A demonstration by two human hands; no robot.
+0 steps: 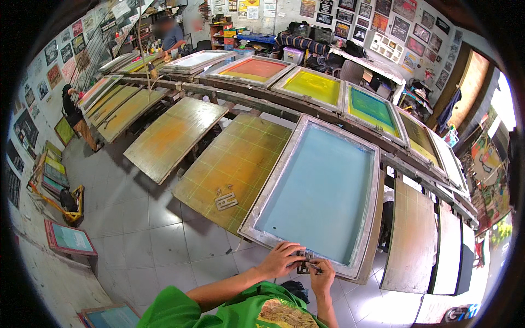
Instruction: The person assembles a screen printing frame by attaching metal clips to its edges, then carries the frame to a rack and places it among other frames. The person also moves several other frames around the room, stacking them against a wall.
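A large silk-screen frame with pale blue mesh [317, 180] lies tilted across a printing board in front of me. At its near edge sits a small dark metal bracket [303, 267]. My left hand [281, 260] reaches over the frame's edge, fingers curled on the bracket. My right hand [322, 274] is closed in a pinch beside the bracket's right side; a small, thin thing shows at its fingertips, too small to name. On the gridded board [240, 156] to the left lie a slotted metal plate [226, 201] and a few small fasteners [225, 189].
More printing boards [175, 136] line the bench on both sides. Behind the rail rest screens with red [254, 69], yellow [311, 86] and teal mesh [372, 108]. A person [169, 37] works at the far left, another person [72, 106] stands nearer. Framed screens [71, 238] lean left.
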